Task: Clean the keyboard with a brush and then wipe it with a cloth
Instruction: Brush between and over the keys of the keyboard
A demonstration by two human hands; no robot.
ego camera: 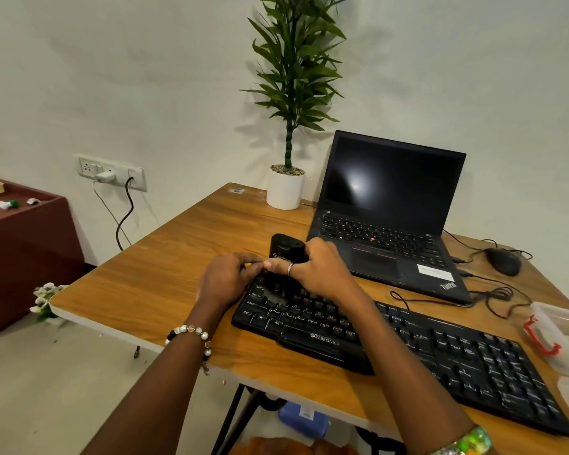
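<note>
A black Zebronics keyboard (408,343) lies at an angle across the wooden table (165,277). Both hands are over its far left corner. My right hand (322,270), with a ring on one finger, is closed around a chunky black brush (284,247). A dark blur of bristles sits on the keys just under that hand. My left hand (225,279) has its fingers curled at the keyboard's corner, touching my right thumb. What is under those fingers is hidden. I see no cloth.
An open black laptop (388,221) stands behind the keyboard, with a mouse (503,261) and loose cables to its right. A potted plant (286,188) is at the table's back edge. Clear plastic boxes (562,326) sit at the right edge. A maroon cabinet (23,254) is on the left.
</note>
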